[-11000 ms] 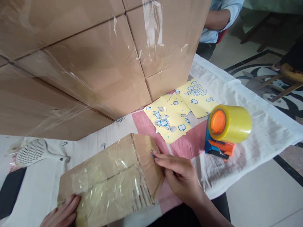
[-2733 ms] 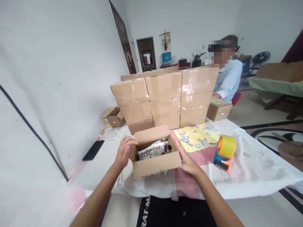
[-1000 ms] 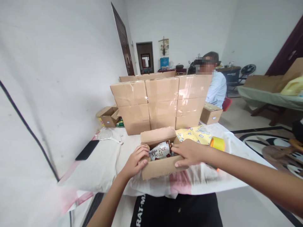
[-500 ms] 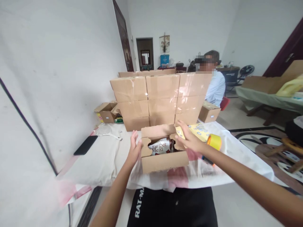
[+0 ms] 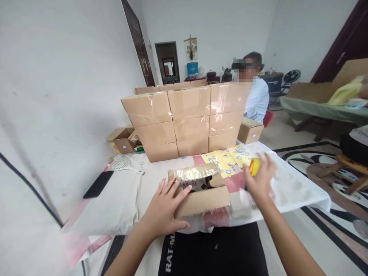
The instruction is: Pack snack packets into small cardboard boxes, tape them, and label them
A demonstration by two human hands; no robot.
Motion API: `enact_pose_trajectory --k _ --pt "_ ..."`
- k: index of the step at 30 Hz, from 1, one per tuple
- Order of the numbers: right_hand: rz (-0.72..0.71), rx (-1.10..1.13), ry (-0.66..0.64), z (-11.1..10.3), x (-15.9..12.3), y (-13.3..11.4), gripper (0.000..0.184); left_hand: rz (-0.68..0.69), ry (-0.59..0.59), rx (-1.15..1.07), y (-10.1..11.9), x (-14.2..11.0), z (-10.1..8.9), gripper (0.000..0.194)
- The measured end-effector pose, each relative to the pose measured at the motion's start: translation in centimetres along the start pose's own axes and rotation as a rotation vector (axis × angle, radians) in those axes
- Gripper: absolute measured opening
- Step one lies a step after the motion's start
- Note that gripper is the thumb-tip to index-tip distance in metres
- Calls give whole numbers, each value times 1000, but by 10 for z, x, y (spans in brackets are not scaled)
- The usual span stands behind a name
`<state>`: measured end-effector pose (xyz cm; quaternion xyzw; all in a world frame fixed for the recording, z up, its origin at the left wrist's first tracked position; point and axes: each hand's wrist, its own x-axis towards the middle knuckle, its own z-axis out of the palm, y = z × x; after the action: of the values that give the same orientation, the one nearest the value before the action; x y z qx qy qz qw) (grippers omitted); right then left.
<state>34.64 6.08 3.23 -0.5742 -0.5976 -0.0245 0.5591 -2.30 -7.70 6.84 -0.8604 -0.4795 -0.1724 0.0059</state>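
Note:
A small cardboard box (image 5: 202, 203) stands on the cloth in front of me, its far flap folded in and its near flap raised. Through the gap shows a packet (image 5: 193, 184) printed with "Meal". My left hand (image 5: 169, 205) lies against the box's left end with fingers spread, some over the opening. At the right, my right hand (image 5: 262, 176) is around a yellow tape roll (image 5: 254, 167) with an orange inner side. Its fingers look apart and are slightly blurred; a firm hold on the roll does not show.
A wall of taped cartons (image 5: 191, 119) rises behind the box. Yellow printed sheets (image 5: 227, 161) lie at its foot. Leftward are a white slotted spoon (image 5: 122, 163) and a black phone (image 5: 98, 184). A person (image 5: 257, 96) sits beyond the cartons, near another small carton (image 5: 250, 130).
The far flap has folded down over the opening, covering part of the packet. My left hand has come onto the box's left end. My right hand has left the box for the tape roll.

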Motion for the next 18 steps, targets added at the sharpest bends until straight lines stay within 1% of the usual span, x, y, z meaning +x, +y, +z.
enact_pose_trajectory --k 1,2,3,4,5,6,8,9,10,12,13,15,18 --pt "187 34 101 -5 3 15 81 -18 4 6 5 0 0 97" --pt "378 106 130 -9 5 30 88 -56 7 -22 7 2 0 85" --pt "534 193 101 -12 6 43 87 -112 10 -82 8 6 -1 72" --pt "639 279 37 -14 6 54 81 -181 18 -155 8 12 -3 62" --pt "689 352 -44 -15 5 63 72 -264 52 -209 7 20 -4 56" --pt "691 407 -117 -15 3 68 64 -358 117 -222 6 28 -5 55" --pt "653 492 -223 -15 -1 70 57 -502 288 -121 6 47 -3 62" --pt "643 529 -271 -15 -4 68 55 -523 358 -33 7 55 0 64" --pt "639 561 -317 -15 -6 65 55 -501 392 45 8 61 3 60" --pt "633 611 -385 -13 -12 59 55 -369 365 119 10 71 9 47" --pt "629 631 -395 -12 -15 57 55 -299 340 123 10 75 10 44" --pt "613 664 -368 -8 -21 54 58 -210 257 74 8 81 10 43" --pt "592 682 -283 -1 -29 52 63 -174 91 -26 5 92 6 35"
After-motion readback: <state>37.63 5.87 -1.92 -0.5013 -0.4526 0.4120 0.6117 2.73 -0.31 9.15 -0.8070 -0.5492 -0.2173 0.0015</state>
